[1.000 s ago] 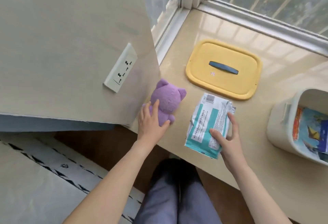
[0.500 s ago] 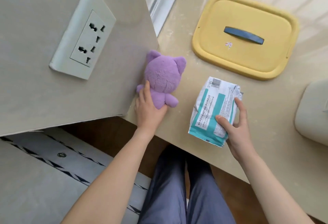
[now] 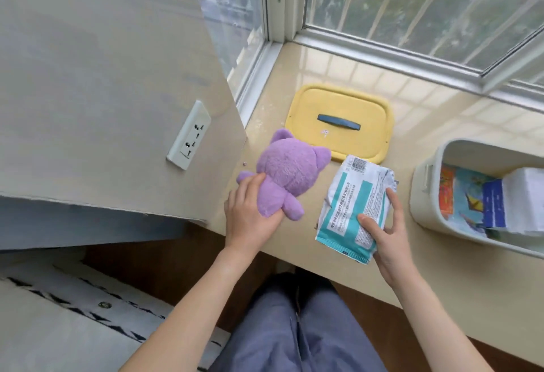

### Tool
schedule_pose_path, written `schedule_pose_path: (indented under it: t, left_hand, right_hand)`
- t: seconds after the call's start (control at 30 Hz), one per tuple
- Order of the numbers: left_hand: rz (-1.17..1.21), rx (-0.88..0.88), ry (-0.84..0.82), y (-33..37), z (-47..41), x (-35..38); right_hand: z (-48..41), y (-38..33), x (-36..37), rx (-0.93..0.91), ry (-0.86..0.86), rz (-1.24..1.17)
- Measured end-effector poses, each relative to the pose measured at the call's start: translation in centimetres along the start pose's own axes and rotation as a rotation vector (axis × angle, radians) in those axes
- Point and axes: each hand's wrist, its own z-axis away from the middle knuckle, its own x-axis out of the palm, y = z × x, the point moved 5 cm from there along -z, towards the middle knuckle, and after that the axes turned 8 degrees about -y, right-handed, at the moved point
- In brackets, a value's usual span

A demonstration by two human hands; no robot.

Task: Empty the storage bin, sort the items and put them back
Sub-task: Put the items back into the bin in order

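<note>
A purple plush toy (image 3: 290,172) lies on the beige sill, its lower body held by my left hand (image 3: 250,218). To its right, my right hand (image 3: 382,230) grips the lower end of a white and teal packet (image 3: 350,203) that rests on the sill. The cream storage bin (image 3: 426,195) stands at the right edge with a colourful printed item (image 3: 462,197) and a blue and white box (image 3: 512,197) inside. Its yellow lid (image 3: 341,124) with a dark blue handle lies flat behind the toy and packet.
A beige wall panel with a white socket (image 3: 190,136) juts out close to the left of the toy. The window frame (image 3: 382,50) borders the sill at the back. My legs in blue-grey trousers (image 3: 294,327) are below the sill's front edge.
The view has lifted and pulled back, bringing the bin's inside and the window into sight. My left hand now wraps the toy's body, which sits tilted further out from the wall. The packet stays in my right hand.
</note>
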Motion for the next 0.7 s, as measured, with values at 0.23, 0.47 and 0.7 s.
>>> schedule_pose_path:
  t: [0.23, 0.47, 0.7]
  left_hand:
    - [0.177, 0.160, 0.001, 7.9, 0.8, -3.5]
    - [0.293, 0.246, -0.126, 14.2, 2.2, -0.5]
    - [0.281, 0.201, -0.218, 20.1, 5.1, 7.0]
  right_hand:
    - [6.8, -5.9, -3.2, -0.208, 0.104, -0.017]
    - [11.3, -7.1, -9.8, -0.302, 0.201, -0.079]
    - [12.9, -6.8, -20.2, -0.275, 0.238, -0.123]
